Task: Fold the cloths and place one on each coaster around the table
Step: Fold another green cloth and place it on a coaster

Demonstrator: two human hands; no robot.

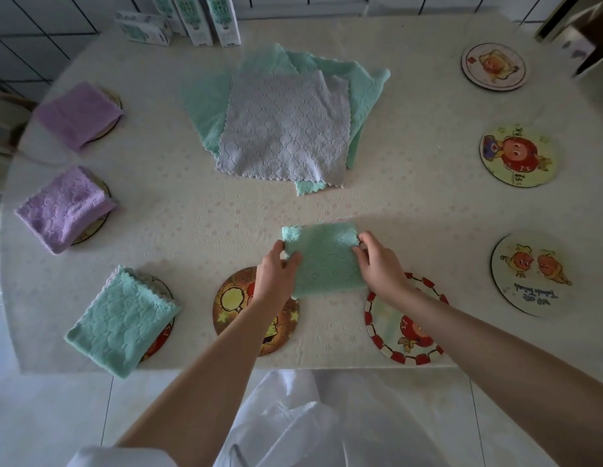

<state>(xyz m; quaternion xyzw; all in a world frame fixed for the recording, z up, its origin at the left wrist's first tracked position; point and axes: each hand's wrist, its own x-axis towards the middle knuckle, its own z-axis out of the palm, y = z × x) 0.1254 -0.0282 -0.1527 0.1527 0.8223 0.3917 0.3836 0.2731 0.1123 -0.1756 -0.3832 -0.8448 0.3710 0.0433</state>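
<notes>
A folded green cloth (pixel 327 261) lies near the table's front edge, between two coasters. My left hand (pixel 274 273) grips its left side and my right hand (pixel 381 264) grips its right side. Under my left wrist is a brown cartoon coaster (pixel 236 308); under my right wrist is a red-rimmed coaster (pixel 401 332). Both are bare of cloth. A pile of unfolded cloths, a grey one (pixel 283 129) on top of green ones (pixel 360 85), sits at the table's middle. On the left, a folded green cloth (pixel 121 321) and two folded purple cloths (pixel 64 210) (pixel 77 112) each cover a coaster.
Three bare coasters (pixel 532 274) (pixel 515 156) (pixel 493 67) line the right side. Several cartons (pixel 199 18) stand at the far edge. A dark box (pixel 583 32) is at the far right corner. The white tablecloth (pixel 192 214) covers the table.
</notes>
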